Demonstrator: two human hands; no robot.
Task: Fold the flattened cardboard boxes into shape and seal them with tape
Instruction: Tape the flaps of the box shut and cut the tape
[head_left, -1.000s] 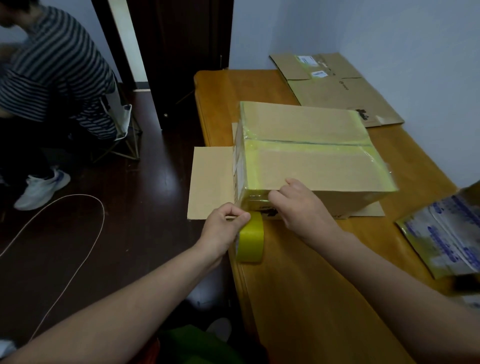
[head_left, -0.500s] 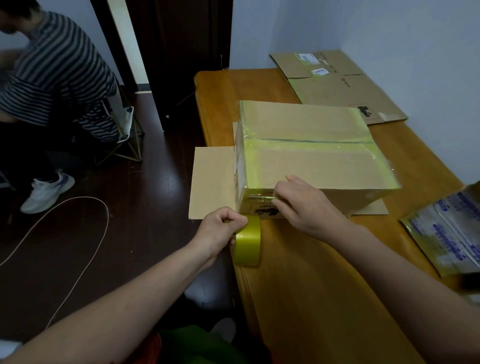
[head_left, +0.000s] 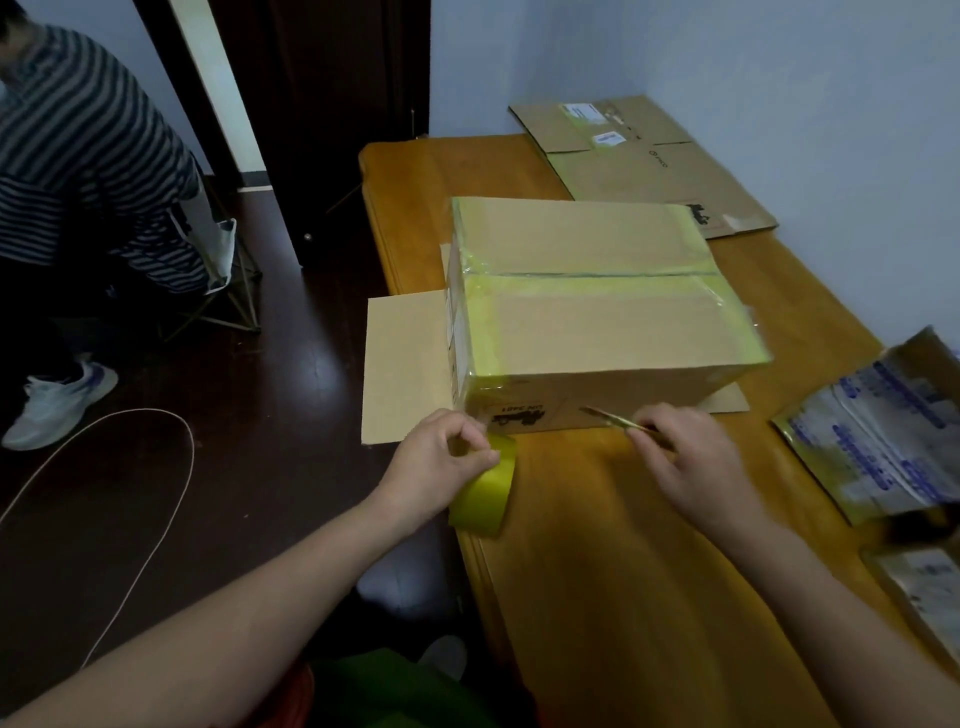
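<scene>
The glossy yellow tape roll (head_left: 483, 496) is half hidden by the left hand (head_left: 441, 462) gripping it. A thin blurred blade (head_left: 610, 419) is pinched in the right hand (head_left: 691, 460). The taped cardboard box (head_left: 597, 312) is set at 12 o'clock on the wooden table (head_left: 623, 571).

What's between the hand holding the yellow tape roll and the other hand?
In the head view, bare orange wooden table lies between the left hand and the right hand, whose thin metal tool pokes into the gap; the taped cardboard box stands behind.
</scene>
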